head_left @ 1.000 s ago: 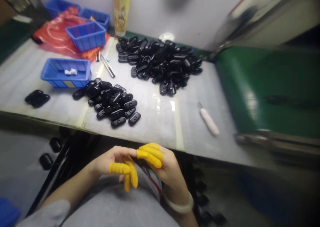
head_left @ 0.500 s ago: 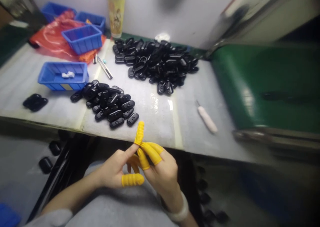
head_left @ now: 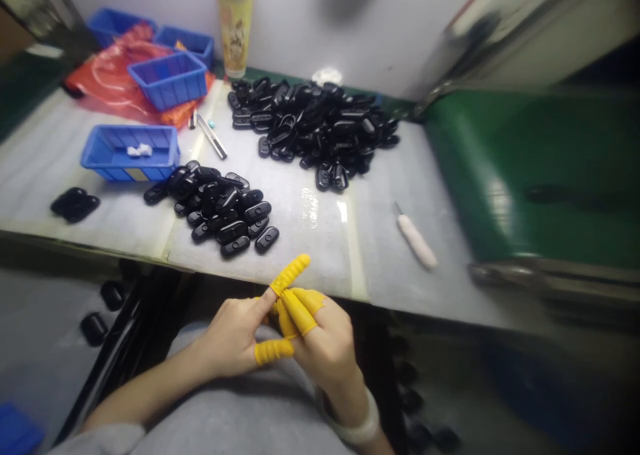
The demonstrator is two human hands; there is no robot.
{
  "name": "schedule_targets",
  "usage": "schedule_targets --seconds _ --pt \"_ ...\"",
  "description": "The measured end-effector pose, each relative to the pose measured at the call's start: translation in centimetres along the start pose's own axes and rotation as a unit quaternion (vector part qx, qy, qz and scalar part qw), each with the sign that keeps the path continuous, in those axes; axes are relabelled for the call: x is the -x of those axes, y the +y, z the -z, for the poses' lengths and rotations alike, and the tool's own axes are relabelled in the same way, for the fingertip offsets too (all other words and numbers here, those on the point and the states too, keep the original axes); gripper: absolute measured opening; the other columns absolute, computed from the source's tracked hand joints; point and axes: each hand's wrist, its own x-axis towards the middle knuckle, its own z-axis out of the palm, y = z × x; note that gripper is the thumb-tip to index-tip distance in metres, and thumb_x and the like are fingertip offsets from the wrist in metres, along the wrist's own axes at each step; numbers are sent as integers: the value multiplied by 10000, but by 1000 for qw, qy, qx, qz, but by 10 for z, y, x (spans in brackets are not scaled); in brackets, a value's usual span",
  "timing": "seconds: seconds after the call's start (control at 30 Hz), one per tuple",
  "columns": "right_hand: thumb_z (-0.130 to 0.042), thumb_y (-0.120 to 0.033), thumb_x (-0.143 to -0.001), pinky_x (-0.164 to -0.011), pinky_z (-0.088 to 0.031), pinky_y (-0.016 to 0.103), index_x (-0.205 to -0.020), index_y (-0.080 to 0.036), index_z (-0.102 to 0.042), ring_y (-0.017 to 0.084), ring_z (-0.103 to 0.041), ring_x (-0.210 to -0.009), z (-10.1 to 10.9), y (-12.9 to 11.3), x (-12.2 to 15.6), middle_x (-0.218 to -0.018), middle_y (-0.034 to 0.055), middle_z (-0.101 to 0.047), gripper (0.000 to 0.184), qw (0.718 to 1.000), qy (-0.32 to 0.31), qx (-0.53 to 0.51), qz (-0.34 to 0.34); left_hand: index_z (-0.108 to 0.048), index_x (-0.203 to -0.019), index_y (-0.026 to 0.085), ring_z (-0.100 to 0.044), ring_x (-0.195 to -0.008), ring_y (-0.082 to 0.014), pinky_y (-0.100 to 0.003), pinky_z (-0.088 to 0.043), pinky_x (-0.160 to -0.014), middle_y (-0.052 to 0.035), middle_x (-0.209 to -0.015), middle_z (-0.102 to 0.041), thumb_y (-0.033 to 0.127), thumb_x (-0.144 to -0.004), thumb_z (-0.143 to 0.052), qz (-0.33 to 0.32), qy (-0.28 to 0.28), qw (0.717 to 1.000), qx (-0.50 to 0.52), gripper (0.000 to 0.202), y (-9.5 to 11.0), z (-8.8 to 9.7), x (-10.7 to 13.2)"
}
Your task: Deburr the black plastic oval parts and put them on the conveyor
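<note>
My left hand (head_left: 235, 331) is in front of my body at the table's near edge, index finger and thumb stretched out apart. Yellow finger cots cover its fingertips. My right hand (head_left: 327, 338), also in yellow cots, pinches the lower edge of the finger cot (head_left: 291, 273) on the left index finger. Its fingertips are partly hidden behind the folded cots, as are the other left fingers. Just beyond the hands lies a smaller pile of glossy black oval plastic parts (head_left: 225, 208).
A larger heap of black parts (head_left: 320, 121) lies farther back. At left are a blue bin (head_left: 131, 151) with white bits inside, a utility knife (head_left: 213, 137) and a red plastic bag (head_left: 107, 85). A white-handled tool (head_left: 416, 240) lies right, near a green conveyor belt (head_left: 540, 175).
The left index finger has tilted from nearly upright toward the right. The left thumb has moved up and closer to my right hand, which still pinches at the index finger's cot.
</note>
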Motion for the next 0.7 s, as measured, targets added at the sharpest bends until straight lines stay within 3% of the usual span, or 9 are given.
schedule_targets --seconds 0.1,0.17,0.23,0.33,0.4,0.47,0.57,0.6,0.7 --pt "-577 -27 -826 -567 -554 323 -867 -160 -642 209 -663 -659 -4 1 3 -679 69 -657 153 1000 3 -12 13 -500 -1385 185 -622 -737 -199 -287 -480 -672 -71 -875 -682 630 -895 -463 7 4 999 44 663 1 3 0" --pt "-587 -33 -823 -575 -565 323 -909 -158 -645 209 -669 -658 -7 1 4 -691 68 -665 162 1000 17 -19 -3 -444 -1430 185 -597 -619 -156 -241 -468 -583 -32 -756 -661 638 -873 -505 26 -28 987 159 720 -3 3 2" --pt "-586 -32 -827 -599 -577 317 -947 -172 -644 200 -674 -668 -9 0 5 -720 61 -680 194 999 34 -26 -24 -348 -1484 162 -518 -430 -112 -197 -412 -434 15 -603 -607 672 -857 -500 46 -82 936 339 824 -10 -2 4" --pt "-587 -32 -829 -635 -586 304 -973 -181 -645 188 -680 -692 -11 -2 6 -756 56 -696 215 997 44 -44 -34 -224 -1524 134 -401 -268 -89 -173 -314 -307 48 -498 -560 731 -854 -419 40 -131 821 555 918 -20 -14 5" --pt "-601 -39 -821 -630 -583 306 -961 -171 -651 192 -678 -689 -11 -4 7 -742 60 -689 198 997 48 -48 -31 -217 -1526 139 -408 -265 -86 -165 -305 -311 44 -498 -563 751 -853 -384 28 -122 810 573 925 -23 -19 4" --pt "-615 -57 -819 -608 -574 313 -954 -164 -652 197 -670 -669 -10 -4 8 -714 58 -675 176 998 44 -45 -24 -280 -1512 153 -455 -320 -84 -164 -327 -353 35 -527 -571 733 -862 -401 26 -105 871 479 879 -21 -18 2" --pt "-614 -78 -833 -577 -557 317 -970 -167 -641 194 -655 -645 -9 -3 10 -693 51 -663 166 998 44 -35 -10 -516 -1386 151 -501 -434 -100 -191 -348 -431 14 -565 -573 647 -894 -459 -27 -4 991 129 701 -12 -9 0" --pt "-612 -75 -837 -571 -553 316 -967 -162 -638 191 -650 -638 -9 -3 10 -688 51 -660 159 998 48 -34 -6 -590 -1310 130 -498 -446 -112 -209 -338 -440 4 -556 -567 627 -914 -435 -66 52 996 -7 654 -8 -7 0" --pt "-610 -38 -827 -574 -548 307 -911 -140 -637 179 -640 -620 -11 -5 8 -669 50 -648 135 997 60 -44 -6 -689 -1094 63 -489 -425 -149 -259 -308 -428 -26 -511 -559 596 -969 -272 -157 177 931 -279 688 1 -2 1"
